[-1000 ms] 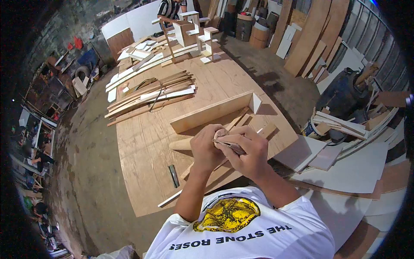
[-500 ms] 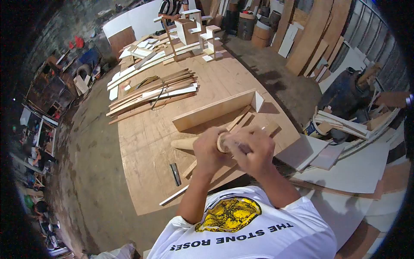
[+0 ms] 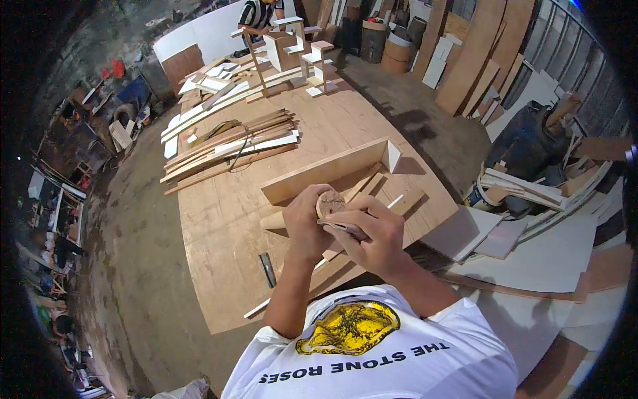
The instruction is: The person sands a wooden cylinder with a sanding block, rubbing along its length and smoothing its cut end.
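Note:
My left hand (image 3: 304, 223) is wrapped around a round wooden piece (image 3: 330, 201), whose rough, flat end faces up towards me. A pale rounded wooden length (image 3: 271, 221) shows on the other side of that hand; whether it is the same piece I cannot tell. In my right hand (image 3: 380, 234), thumb and fingers pinch a thin, folded greyish sheet (image 3: 347, 229) that looks like sandpaper, close against the rim of the round end. A small dark block-like tool (image 3: 267, 270) lies on the wooden table (image 3: 219, 266) left of my forearms.
An L-shaped board assembly (image 3: 325, 171) stands just beyond my hands. Wood strips (image 3: 232, 149) are piled farther up the table, with small white-topped frames (image 3: 318, 70) behind. Another person (image 3: 258, 16) is at the far end. White panels (image 3: 531, 256) lie to the right.
My right hand has gone from a motion blur over the round end to a clear pinch at its near rim. Both hands and the wooden piece have shifted slightly left and up.

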The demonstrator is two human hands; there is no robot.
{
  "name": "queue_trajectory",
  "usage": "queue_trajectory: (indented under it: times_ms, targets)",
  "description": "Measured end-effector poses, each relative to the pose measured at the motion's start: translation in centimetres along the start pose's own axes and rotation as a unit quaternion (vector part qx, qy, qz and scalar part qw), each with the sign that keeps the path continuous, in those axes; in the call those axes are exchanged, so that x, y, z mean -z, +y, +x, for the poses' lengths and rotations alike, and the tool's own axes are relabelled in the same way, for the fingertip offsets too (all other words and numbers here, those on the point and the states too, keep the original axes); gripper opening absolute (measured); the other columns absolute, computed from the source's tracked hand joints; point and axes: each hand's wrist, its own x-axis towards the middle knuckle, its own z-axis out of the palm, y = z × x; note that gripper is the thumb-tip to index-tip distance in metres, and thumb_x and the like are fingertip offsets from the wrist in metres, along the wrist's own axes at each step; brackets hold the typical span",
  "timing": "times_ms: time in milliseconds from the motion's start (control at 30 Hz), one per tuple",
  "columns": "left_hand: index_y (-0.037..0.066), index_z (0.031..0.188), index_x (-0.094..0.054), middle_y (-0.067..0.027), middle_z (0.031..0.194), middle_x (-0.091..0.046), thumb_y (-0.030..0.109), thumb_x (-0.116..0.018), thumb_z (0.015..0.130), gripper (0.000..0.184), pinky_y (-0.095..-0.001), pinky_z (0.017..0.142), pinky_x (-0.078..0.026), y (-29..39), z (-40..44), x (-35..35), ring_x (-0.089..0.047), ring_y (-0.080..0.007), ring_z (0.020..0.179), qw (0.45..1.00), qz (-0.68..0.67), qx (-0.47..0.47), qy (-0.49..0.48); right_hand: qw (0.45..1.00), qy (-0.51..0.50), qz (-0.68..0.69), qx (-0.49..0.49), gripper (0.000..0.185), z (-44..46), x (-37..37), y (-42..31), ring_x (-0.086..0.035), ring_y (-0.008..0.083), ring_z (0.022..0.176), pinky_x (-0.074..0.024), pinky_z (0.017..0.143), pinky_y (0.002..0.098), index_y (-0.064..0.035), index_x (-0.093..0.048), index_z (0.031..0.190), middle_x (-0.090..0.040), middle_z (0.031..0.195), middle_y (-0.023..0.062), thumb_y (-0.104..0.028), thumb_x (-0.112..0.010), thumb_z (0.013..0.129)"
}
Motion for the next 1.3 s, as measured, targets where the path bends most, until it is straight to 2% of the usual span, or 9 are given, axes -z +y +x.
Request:
queue_trajectory:
  times_ms: [33, 233, 367, 467, 567, 667, 767, 1167, 1300]
  targets:
    - [0.007, 0.105, -0.069, -0.0112, 0.094, -0.075, 0.019, -0.087, 0.069, 0.042, -0.0391, 0.077, -0.059, 0.2, 0.2, 0.3, -0.075, -0.0325, 0.087, 1.0, 0.008, -0.001, 0.002, 1.0, -0.005, 0.005, -0.011, 0.023, 0.0, -0.2, 0.1, -0.076, 0.0236, 0.078, -0.0606, 0.065, 0.0351, -0.0163, -0.082, 0.104, -0.075, 0.096, 0.0063, -0.016, -0.09, 0.083]
    - [0.007, 0.105, -0.069, -0.0117, 0.094, -0.074, 0.01, -0.09, 0.065, 0.045, -0.0383, 0.076, -0.059, 0.4, 0.6, 0.7, -0.075, -0.0317, 0.085, 0.999, 0.026, -0.017, 0.012, 0.999, 0.033, 0.027, 0.002, 0.02, 1.5, 0.3, -0.5, -0.076, 0.0233, 0.078, -0.0595, 0.064, 0.0354, -0.0157, -0.082, 0.103, -0.074, 0.096, 0.0066, -0.019, -0.09, 0.085]
    - [0.008, 0.103, -0.069, -0.0118, 0.092, -0.074, 0.011, -0.09, 0.065, 0.043, -0.0388, 0.074, -0.058, 0.5, -0.1, 0.0, -0.075, -0.0319, 0.083, 0.998, 0.044, -0.028, 0.019, 0.999, 0.023, -0.049, -0.006, 0.018, 2.1, -0.5, 0.5, -0.074, 0.0244, 0.076, -0.0586, 0.064, 0.0366, -0.0159, -0.081, 0.102, -0.074, 0.094, 0.0065, -0.024, -0.088, 0.087]
    - [0.008, 0.102, -0.069, -0.0116, 0.091, -0.074, 0.012, -0.091, 0.065, 0.043, -0.0394, 0.072, -0.058, 1.0, -0.7, -0.6, -0.074, -0.0324, 0.082, 0.997, 0.054, -0.052, 0.015, 0.996, 0.044, -0.076, -0.02, 0.018, 3.2, -0.4, 1.6, -0.074, 0.0255, 0.077, -0.0585, 0.064, 0.0372, -0.0157, -0.08, 0.101, -0.073, 0.093, 0.0057, -0.024, -0.088, 0.087]
    - [0.009, 0.103, -0.069, -0.0116, 0.092, -0.074, 0.015, -0.093, 0.065, 0.046, -0.0398, 0.072, -0.058, 0.3, -0.7, -0.8, -0.074, -0.0326, 0.083, 0.996, 0.061, -0.054, 0.023, 0.998, 0.03, -0.044, -0.017, 0.014, 2.4, 0.0, 0.6, -0.074, 0.0258, 0.08, -0.0584, 0.069, 0.0362, -0.0078, -0.082, 0.096, -0.074, 0.089, 0.0105, -0.011, -0.088, 0.083]
    - [0.009, 0.104, -0.069, -0.0111, 0.093, -0.074, 0.017, -0.095, 0.063, 0.049, -0.0401, 0.074, -0.058, 0.3, -0.7, -0.7, -0.075, -0.0324, 0.084, 0.998, 0.052, -0.03, 0.013, 1.0, 0.018, -0.008, -0.007, 0.018, 1.1, 0.6, 1.1, -0.074, 0.0269, 0.077, -0.0592, 0.066, 0.0388, -0.0124, -0.08, 0.098, -0.074, 0.091, 0.0081, -0.02, -0.088, 0.085]
    - [0.01, 0.104, -0.068, -0.0105, 0.094, -0.075, 0.017, -0.095, 0.062, 0.051, -0.0404, 0.075, -0.058, 0.7, -0.6, -0.9, -0.074, -0.0321, 0.085, 0.996, 0.061, -0.057, 0.011, 0.998, 0.038, -0.047, -0.035, 0.016, 2.4, 0.5, 2.0, -0.075, 0.0267, 0.078, -0.0597, 0.067, 0.0393, -0.0117, -0.08, 0.097, -0.075, 0.091, 0.0096, -0.016, -0.088, 0.085]
    - [0.009, 0.102, -0.07, -0.0104, 0.093, -0.074, 0.015, -0.093, 0.059, 0.049, -0.04, 0.075, -0.058, 0.9, -1.5, -0.7, -0.074, -0.0326, 0.085, 0.997, 0.062, -0.039, -0.013, 0.997, 0.032, 0.004, -0.068, 0.015, 0.9, 0.6, 2.0, -0.077, 0.0293, 0.083, -0.0603, 0.07, 0.0392, -0.0118, -0.081, 0.099, -0.077, 0.096, 0.0115, -0.016, -0.087, 0.086]
    - [0.009, 0.101, -0.07, -0.0107, 0.092, -0.074, 0.017, -0.094, 0.058, 0.05, -0.0405, 0.074, -0.058, 0.7, -1.7, -0.1, -0.074, -0.0333, 0.084, 0.998, 0.062, -0.025, -0.017, 0.999, 0.023, 0.016, -0.045, 0.014, 0.1, 0.9, 1.1, -0.074, 0.0239, 0.078, -0.0571, 0.068, 0.035, -0.0063, -0.082, 0.095, -0.075, 0.09, 0.0114, -0.008, -0.088, 0.083]
